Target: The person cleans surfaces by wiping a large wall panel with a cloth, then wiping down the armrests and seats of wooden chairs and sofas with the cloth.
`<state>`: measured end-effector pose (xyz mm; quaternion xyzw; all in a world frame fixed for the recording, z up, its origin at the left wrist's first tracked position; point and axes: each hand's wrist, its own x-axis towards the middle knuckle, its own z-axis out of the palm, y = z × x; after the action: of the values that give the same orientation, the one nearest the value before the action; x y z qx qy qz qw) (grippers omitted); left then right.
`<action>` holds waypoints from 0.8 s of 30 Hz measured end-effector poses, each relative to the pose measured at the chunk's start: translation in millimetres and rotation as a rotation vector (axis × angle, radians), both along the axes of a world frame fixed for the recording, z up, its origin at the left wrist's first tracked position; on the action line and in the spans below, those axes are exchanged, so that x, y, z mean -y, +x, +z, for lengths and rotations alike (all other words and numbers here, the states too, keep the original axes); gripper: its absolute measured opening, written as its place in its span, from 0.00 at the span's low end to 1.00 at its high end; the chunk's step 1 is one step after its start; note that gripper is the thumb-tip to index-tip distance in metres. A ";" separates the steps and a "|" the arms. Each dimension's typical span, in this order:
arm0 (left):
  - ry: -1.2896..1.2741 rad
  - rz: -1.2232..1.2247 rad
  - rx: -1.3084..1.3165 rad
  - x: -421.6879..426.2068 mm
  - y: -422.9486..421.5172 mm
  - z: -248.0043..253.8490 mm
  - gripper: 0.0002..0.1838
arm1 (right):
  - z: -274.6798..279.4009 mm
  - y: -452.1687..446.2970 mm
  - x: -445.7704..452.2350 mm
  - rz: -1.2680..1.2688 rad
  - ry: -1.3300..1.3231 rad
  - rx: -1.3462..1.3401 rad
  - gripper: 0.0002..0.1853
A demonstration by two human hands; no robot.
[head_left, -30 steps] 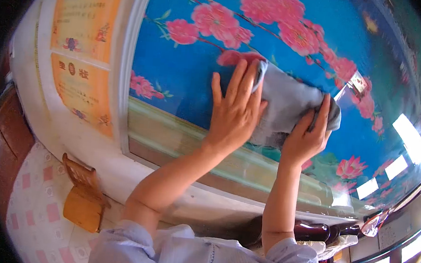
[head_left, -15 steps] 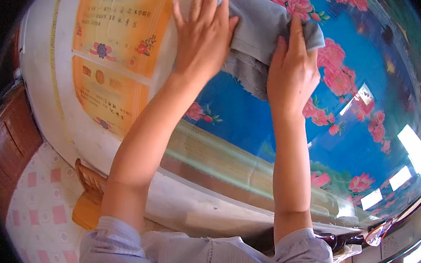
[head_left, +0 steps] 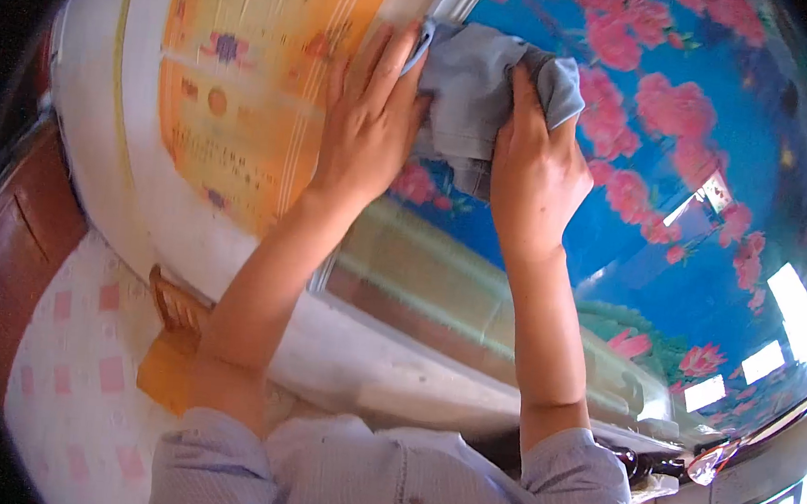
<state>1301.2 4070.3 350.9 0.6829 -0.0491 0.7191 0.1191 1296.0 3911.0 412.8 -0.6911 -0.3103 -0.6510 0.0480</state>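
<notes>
A grey-blue cloth (head_left: 473, 87) lies bunched against the glossy blue picture panel with pink blossoms (head_left: 646, 300), near its left frame. My left hand (head_left: 371, 122) holds the cloth's left edge between thumb and fingers, over the border between the frame and the wall. On the right part of the cloth, my right hand (head_left: 542, 173) grips a fold, its fingers pointing up. Both arms are stretched out in front of me.
Orange printed certificates (head_left: 242, 135) are on the white wall at the left. Below them stands a small wooden chair (head_left: 167, 366) on the pink-patterned floor (head_left: 79, 397). A brown wooden piece (head_left: 41, 223) is at the far left.
Both hands and the cloth first went up and left across the panel to its left side. Since then they have come slightly lower, and the cloth is more bunched.
</notes>
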 end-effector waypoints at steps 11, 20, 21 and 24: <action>0.019 -0.043 -0.233 -5.6 -18.2 -145.2 0.20 | -129.4 -4.2 -2.5 0.051 -0.180 -0.178 0.23; -0.131 -0.014 -0.499 18.5 -47.8 -265.0 0.17 | -234.2 -17.6 8.5 0.096 -0.342 -0.447 0.25; -0.108 -0.001 -0.567 19.0 -52.5 -274.1 0.18 | -246.1 -17.5 10.0 0.100 -0.360 -0.479 0.26; -0.088 0.011 -0.683 20.9 -64.4 -297.9 0.20 | -273.1 -20.7 19.6 0.096 -0.400 -0.545 0.26</action>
<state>1236.7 4049.4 53.0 0.8785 0.0284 0.4512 0.1541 1275.3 3891.4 139.7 -0.8200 -0.4399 -0.3654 0.0232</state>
